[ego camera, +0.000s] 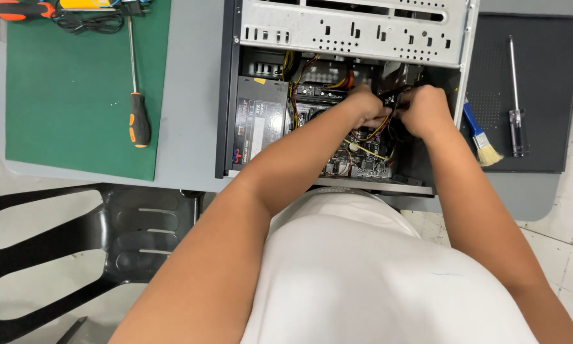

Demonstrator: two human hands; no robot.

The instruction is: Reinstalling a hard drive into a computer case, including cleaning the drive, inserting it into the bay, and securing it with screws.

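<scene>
On a grey worktop (191,95) the computer case (337,95) lies open. Left hand (366,105) and right hand (424,109) have their fingers closed on a black cable connector (394,99), not yet settled; screwdrivers lie unused.

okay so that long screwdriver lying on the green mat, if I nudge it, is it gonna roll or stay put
The screwdriver would probably roll a little: its shaft is thin and round, and it lies flat on the green mat. The thick black and orange grip likely slows that. It looks handle-heavy, so a push near the tip may swing it round.
</scene>
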